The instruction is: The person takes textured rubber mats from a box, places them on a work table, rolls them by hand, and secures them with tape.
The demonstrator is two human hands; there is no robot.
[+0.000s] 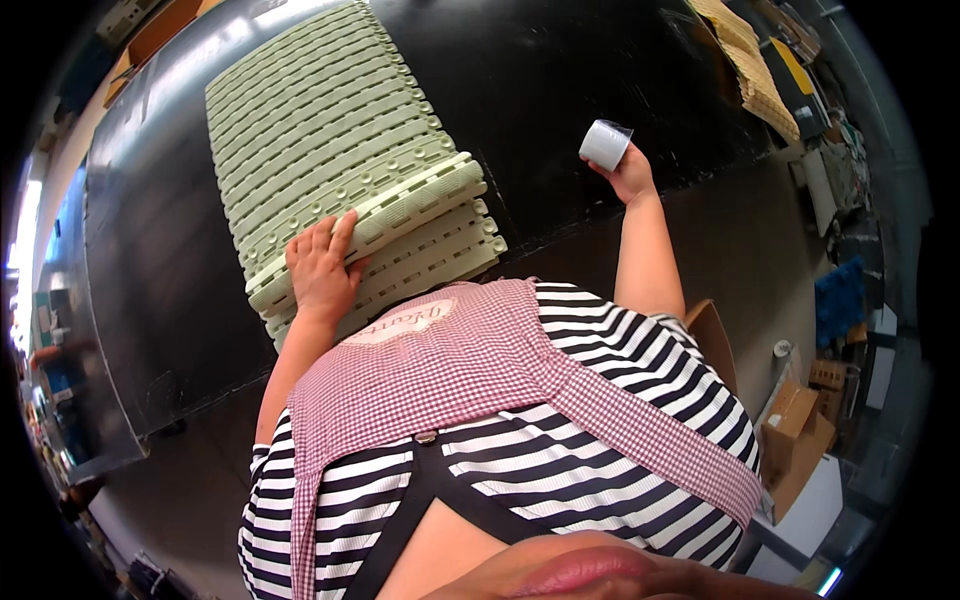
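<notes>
A long pale green slatted plastic mat (310,125) lies on the black table (560,60), its near end folded over into a raised ridge. My left hand (322,265) grips that ridge near its left part, fingers over the top and thumb on the near side. Below the ridge, another layer of the mat shows, with slots and round studs along its edge. Off to the right, above the table's near edge, my right hand (630,178) is closed around a roll of clear tape (605,145). The hand hides part of the roll.
Yellowish ribbed sheets (745,65) lie at the far right of the table. Cardboard boxes (795,425) stand on the right, beyond a brown chair back (712,345). A blue item (838,298) is on the right side. More clutter lines the left rim.
</notes>
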